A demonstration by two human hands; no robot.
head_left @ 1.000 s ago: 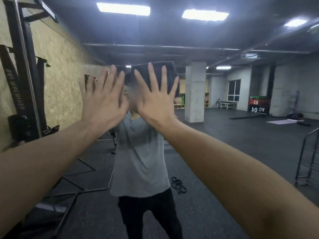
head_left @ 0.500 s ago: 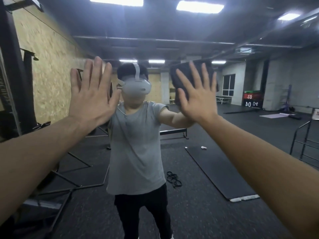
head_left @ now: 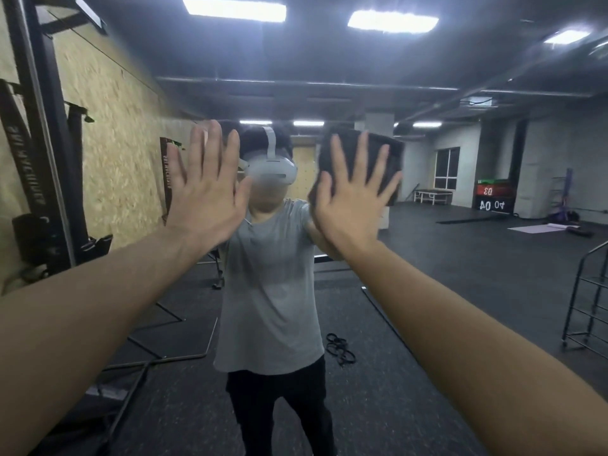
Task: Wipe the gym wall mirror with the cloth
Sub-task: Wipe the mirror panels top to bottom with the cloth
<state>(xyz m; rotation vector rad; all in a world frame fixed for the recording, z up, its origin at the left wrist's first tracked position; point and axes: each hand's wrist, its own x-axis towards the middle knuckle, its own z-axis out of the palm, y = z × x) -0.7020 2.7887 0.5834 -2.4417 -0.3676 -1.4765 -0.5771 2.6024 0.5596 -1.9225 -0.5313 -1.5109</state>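
Head view, facing the mirror [head_left: 460, 258], which fills nearly the whole frame; its edges are not visible, so its extent cannot be told.

Hidden or unclear: the frame is motion-blurred, especially at the hands. The right hand [head_left: 353, 205] covers the middle of the dark cloth [head_left: 388, 149]; only the cloth's top, right edge and a strip at its left show. Both forearms are cut off at the bottom corners.

Hands: right hand flat, fingers straight and spread, palm pressing the cloth against the glass at head height, not curled round it. Left hand [head_left: 207, 199] also flat, fingers straight and spread, raised to the glass just left of the reflected headset [head_left: 271, 169], holding nothing; whether it touches the glass cannot be told.

Surroundings: reflected person in grey T-shirt [head_left: 269, 291] and dark trousers between the arms. Black rack [head_left: 49, 159] against the chipboard wall [head_left: 125, 143] at left. Dark bands [head_left: 340, 352] on the floor. Metal cart [head_left: 589, 297] at right edge. Stacked boxes [head_left: 492, 197] with mirrored numbers far right.
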